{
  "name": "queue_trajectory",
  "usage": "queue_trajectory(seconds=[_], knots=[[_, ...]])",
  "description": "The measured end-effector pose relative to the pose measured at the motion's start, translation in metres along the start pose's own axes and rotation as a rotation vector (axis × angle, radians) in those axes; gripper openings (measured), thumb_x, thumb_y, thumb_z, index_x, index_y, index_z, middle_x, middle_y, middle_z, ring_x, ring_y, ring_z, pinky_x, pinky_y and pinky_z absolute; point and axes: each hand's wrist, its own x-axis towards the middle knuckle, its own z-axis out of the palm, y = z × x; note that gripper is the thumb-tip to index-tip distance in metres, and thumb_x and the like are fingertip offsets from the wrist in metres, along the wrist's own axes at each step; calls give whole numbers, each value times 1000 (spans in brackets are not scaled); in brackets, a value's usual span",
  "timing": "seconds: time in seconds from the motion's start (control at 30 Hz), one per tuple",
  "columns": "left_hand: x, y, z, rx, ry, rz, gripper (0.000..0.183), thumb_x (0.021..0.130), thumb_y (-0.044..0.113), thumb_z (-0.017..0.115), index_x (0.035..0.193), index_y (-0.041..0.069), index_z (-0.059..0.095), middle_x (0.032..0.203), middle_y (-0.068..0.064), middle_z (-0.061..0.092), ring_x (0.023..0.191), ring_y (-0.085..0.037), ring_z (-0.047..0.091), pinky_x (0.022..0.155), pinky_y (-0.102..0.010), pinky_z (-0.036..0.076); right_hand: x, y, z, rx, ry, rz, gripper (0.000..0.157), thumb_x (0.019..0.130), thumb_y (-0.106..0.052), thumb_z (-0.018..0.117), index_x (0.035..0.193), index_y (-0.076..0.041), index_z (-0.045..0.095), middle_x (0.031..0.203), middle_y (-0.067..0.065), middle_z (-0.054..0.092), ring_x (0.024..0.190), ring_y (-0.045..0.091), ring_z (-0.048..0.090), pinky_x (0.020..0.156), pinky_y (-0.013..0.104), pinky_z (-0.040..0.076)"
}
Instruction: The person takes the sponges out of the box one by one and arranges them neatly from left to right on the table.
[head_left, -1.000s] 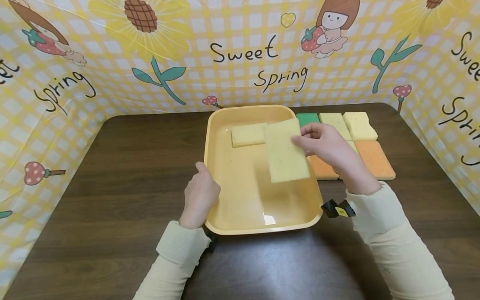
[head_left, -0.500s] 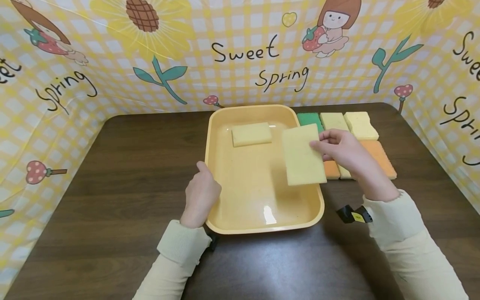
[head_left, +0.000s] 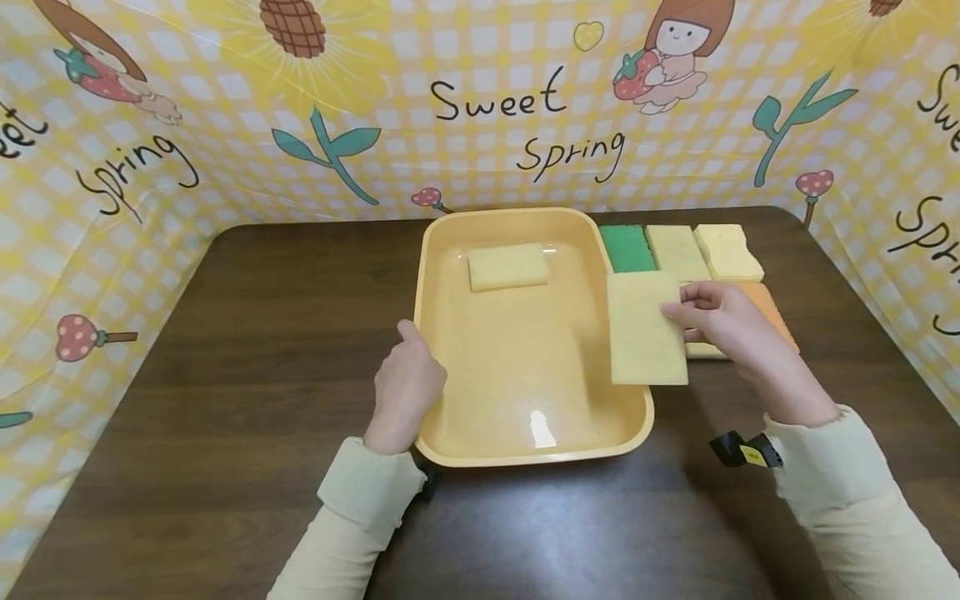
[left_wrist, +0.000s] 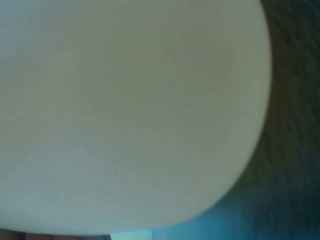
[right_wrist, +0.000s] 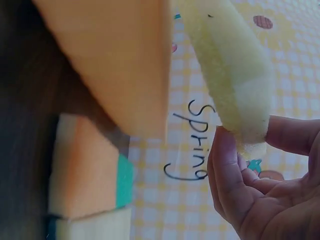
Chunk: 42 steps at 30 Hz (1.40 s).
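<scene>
My right hand (head_left: 723, 321) pinches a pale yellow rectangular sponge (head_left: 647, 329) by its right edge, thumb on the near face. The sponge hangs upright over the right rim of a yellow plastic tray (head_left: 517, 400). In the right wrist view, thumb and fingers grip one end of this sponge (right_wrist: 245, 90). My left hand (head_left: 408, 387) holds the tray's left rim, its fingers largely hidden. Close up, the tray wall (left_wrist: 135, 110) fills most of the left wrist view. Inside the tray, another pale yellow sponge (head_left: 508, 267) lies near the far end.
Right of the tray, several sponges lie in rows on the dark wooden table (head_left: 262, 375): a green one (head_left: 627, 248), pale yellow ones (head_left: 678, 252) and an orange one (head_left: 768, 308), partly behind my right hand. A printed checked cloth (head_left: 480, 158) stands behind the table.
My right hand has carried the sponge rightward and slightly toward me, from above the tray's inside to over its right rim. The left hand stays at the tray's left side.
</scene>
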Motion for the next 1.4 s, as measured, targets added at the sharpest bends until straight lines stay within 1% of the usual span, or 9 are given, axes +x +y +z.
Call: queue_trajectory(seconds=[0.2,0.4,0.73,0.8,0.87,0.97,1.2,1.3,1.4], knots=[[0,1,-1,0,1,-5,33,87,5,48,115,-5,34,77,-21,60,60,-31,59,48,-36,40,-2,13,-7,41,3,-16,41,98,-23,47,120,12,42,78,-25,55,73,-8,56,69,16,50],[-1,0,-2,-7,2,-2,32,87,5,48,114,-5,35,77,-21,60,60,-31,59,48,-36,40,-4,25,-13,64,-14,-3,41,99,-21,44,120,14,42,80,-23,56,74,-7,57,69,15,50],[-1,0,-1,-5,13,9,30,87,4,47,112,-5,35,74,-20,59,59,-31,59,47,-35,39,-9,42,-26,-9,12,70,56,98,-27,45,130,18,38,78,-26,55,73,-9,57,70,14,49],[-1,0,-1,-6,13,8,30,87,4,48,112,-5,35,74,-20,59,59,-30,58,47,-35,39,-10,45,-26,-38,2,95,56,98,-29,45,130,18,38,78,-25,55,72,-8,56,80,23,48],[-1,0,-1,-6,13,8,30,87,4,48,112,-5,35,74,-20,59,58,-30,58,46,-34,38,-10,48,-26,-64,-11,118,59,98,-30,45,131,18,36,83,-17,58,71,-7,56,92,37,44],[-1,0,-1,-7,10,6,30,87,5,47,113,-5,35,75,-20,59,59,-30,58,46,-35,38,-11,52,-23,-93,-28,140,60,98,-31,45,131,18,36,85,-12,59,70,-5,56,96,54,34],[-1,0,-1,-8,0,-4,31,88,5,47,114,-4,34,76,-20,59,59,-29,58,47,-34,38,-11,63,-16,-125,-72,162,60,97,-29,50,131,20,39,97,-1,66,74,-1,61,97,55,38],[-1,1,-1,-5,4,-3,31,88,5,47,114,-5,35,76,-21,59,60,-30,59,47,-34,39,-13,68,-15,-136,-84,172,60,97,-28,51,130,21,40,104,13,67,77,2,64,96,54,41],[-1,0,-1,-2,7,-2,31,88,5,47,114,-5,35,76,-20,59,60,-30,59,47,-35,39,-14,72,-14,-146,-94,178,59,97,-26,51,130,22,39,117,27,60,81,4,65,91,44,49]])
